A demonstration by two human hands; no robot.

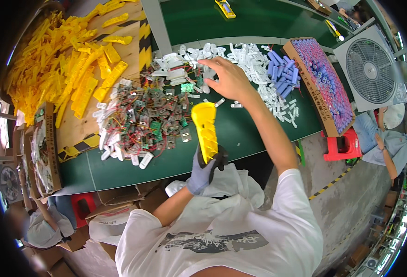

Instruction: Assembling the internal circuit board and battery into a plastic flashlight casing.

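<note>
My left hand (204, 170), in a grey and black glove, grips a long yellow plastic housing (204, 124) by its lower end. The housing stands upright, and ribs show along its inner side. Bare, my right hand (229, 79) reaches over the table with thumb and fingers apart and nothing seen between them. Its fingertips are nearest to the small white plastic parts (173, 74). Left of the housing lies a heap of small circuit boards (159, 117) with red and black wires. Loose purple cylindrical cells (284, 76) lie to the right of my right hand.
Many yellow housings (42, 55) are heaped on a wooden board at the left. A cardboard box of cells (329, 87) stands at the right edge of the green table (120, 177). Beyond it are a fan (370, 68) and a red stool (344, 147). Other people sit at both sides.
</note>
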